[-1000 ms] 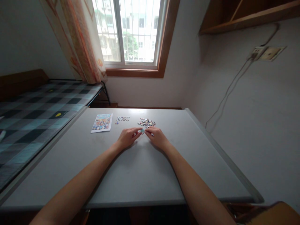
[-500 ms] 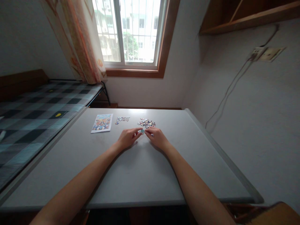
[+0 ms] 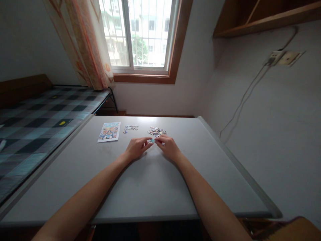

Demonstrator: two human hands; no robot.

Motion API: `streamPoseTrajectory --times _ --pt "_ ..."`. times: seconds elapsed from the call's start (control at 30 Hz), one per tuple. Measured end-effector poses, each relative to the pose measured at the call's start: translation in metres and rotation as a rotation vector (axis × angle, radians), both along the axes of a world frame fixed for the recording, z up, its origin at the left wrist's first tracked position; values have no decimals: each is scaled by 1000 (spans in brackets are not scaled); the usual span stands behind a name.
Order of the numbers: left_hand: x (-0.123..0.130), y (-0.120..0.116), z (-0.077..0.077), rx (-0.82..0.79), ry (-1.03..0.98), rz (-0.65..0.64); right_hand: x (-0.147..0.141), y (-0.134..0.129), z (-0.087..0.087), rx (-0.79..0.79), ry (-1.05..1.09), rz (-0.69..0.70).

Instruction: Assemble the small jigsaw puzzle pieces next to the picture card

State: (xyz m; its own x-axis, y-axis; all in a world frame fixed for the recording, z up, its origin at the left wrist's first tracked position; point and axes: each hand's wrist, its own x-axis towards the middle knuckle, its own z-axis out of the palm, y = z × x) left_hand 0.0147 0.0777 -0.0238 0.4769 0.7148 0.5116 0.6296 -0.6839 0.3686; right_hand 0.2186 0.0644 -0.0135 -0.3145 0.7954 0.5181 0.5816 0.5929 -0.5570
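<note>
Between my two hands are small light-blue jigsaw puzzle pieces [image 3: 152,141], partly covered by my fingers; how many there are I cannot tell. My left hand [image 3: 136,147] pinches them from the left with thumb and forefinger. From the right, my right hand [image 3: 168,146] grips them at its fingertips. Just beyond my hands lies a heap of loose puzzle pieces [image 3: 156,130]. A small joined patch of puzzle [image 3: 131,128] rests to the left of the heap. Further left, a printed picture sheet [image 3: 109,132] lies flat.
All of this is on a grey-white table [image 3: 145,187] with raised side edges. A bed with a checked cover [image 3: 57,107] stands along the left. A wall with a hanging cable [image 3: 242,103] borders the right side, and a chair corner [image 3: 298,231] shows at lower right.
The light-blue pieces between my fingertips have tilted flatter and shifted slightly. Both hands stay nearly in place.
</note>
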Motion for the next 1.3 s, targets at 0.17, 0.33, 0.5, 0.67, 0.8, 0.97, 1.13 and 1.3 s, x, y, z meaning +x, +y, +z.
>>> streamPoseTrajectory --times 0.17,0.33,0.5,0.67,0.8,0.97,1.13,1.3 --pt "0 -2 2 43 -29 41 1 1 -1 6 39 -11" --pt "-1 -2 2 63 -33 23 1 1 -3 9 38 -15" --pt "0 -3 3 56 -44 6 0 1 -2 4 29 -11" --pt "0 -2 1 52 -47 0 0 1 -2 10 34 -6" --pt "-1 -1 0 53 -46 -5 0 1 -2 5 41 -2" --pt "0 -1 0 58 -51 -9 1 2 -3 6 41 1" --pt "-1 1 -3 59 -48 -6 1 2 -3 1 31 1" --pt "-1 2 -5 47 -54 -22 0 1 -2 0 27 -9"
